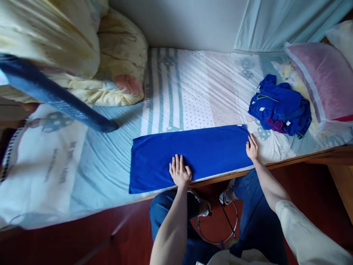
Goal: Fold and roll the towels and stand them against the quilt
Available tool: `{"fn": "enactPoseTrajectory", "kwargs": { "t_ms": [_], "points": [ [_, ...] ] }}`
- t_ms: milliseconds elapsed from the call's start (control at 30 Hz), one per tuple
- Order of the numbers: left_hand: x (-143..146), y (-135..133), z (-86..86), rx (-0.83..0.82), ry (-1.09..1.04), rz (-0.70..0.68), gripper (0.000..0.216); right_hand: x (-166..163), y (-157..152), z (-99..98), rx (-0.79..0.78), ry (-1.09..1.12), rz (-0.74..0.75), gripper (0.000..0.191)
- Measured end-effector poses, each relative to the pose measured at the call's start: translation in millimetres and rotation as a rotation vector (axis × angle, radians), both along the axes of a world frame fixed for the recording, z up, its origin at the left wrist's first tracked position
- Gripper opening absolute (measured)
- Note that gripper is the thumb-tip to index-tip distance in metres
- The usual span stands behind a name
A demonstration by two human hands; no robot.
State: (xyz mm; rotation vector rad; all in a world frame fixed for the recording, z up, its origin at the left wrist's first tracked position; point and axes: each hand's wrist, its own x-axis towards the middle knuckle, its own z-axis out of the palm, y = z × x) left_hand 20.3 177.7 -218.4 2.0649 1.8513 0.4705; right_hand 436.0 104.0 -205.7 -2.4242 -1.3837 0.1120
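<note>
A blue cloth, folded into a long flat rectangle, lies along the front edge of the bed. A small white label shows at its far right corner. My left hand rests palm down on the cloth, left of its middle near the front, with the fingers spread. At the cloth's right end is my right hand, touching that edge; its fingers are partly bent and apart. Just beyond it, a crumpled heap of blue cloths with white labels sits on the bed, a purple piece showing among them.
A pink pillow stands at the right end of the bed. To the left are a yellow quilt and a dark blue slanting post. A pale curtain hangs behind. Below, a wire hoop lies on the red floor between my feet.
</note>
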Motion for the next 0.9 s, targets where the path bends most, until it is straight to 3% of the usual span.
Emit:
{"fn": "enactPoseTrajectory", "kwargs": {
  "t_ms": [100, 167, 300, 400, 500, 600, 900],
  "points": [
    [1, 2, 2.4, -0.012, -0.008, 0.009, 0.064, -13, 10, 3.2, 0.0, -0.02, -0.046, 0.056],
    [1, 3, 2.9, -0.021, -0.016, 0.015, 0.064, -41, 23, 7.4, 0.04, -0.042, -0.09, 0.057],
    [0, 4, 2.2, -0.033, -0.029, 0.007, 0.065, -144, 57, 13.4, 0.135, 0.034, 0.004, 0.059],
    [1, 4, 2.2, -0.037, -0.031, 0.013, 0.065, -228, 76, 10.3, 0.1, 0.169, 0.135, 0.059],
    [1, 4, 3.1, -0.039, -0.035, 0.013, 0.065, -280, 80, 3.0, 0.036, 0.243, 0.206, 0.058],
    [1, 4, 3.4, -0.041, -0.042, 0.014, 0.065, -293, 76, -4.0, 0.021, 0.238, 0.232, 0.058],
    [0, 3, -5.5, -0.033, -0.018, -0.007, 0.068, -290, 77, -12.4, 0.013, 0.114, 0.211, 0.061]
  ]
}}
